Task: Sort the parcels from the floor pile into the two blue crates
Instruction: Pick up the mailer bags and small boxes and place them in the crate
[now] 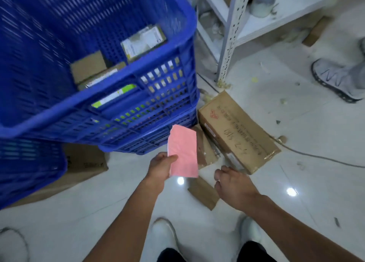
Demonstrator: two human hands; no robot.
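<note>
My left hand grips a flat pink parcel by its lower left edge, holding it just in front of the big blue crate. Several boxes lie inside that crate. A second blue crate shows at the left edge. My right hand hovers with loosely curled fingers and holds nothing, above a small brown parcel on the floor. A long cardboard box and a smaller taped box lie beside the crate.
A white metal shelf rack stands behind the boxes. Another person's grey shoe is at the right. A cardboard box sits under the crates. A cable runs across the tiled floor. My own white shoes are below.
</note>
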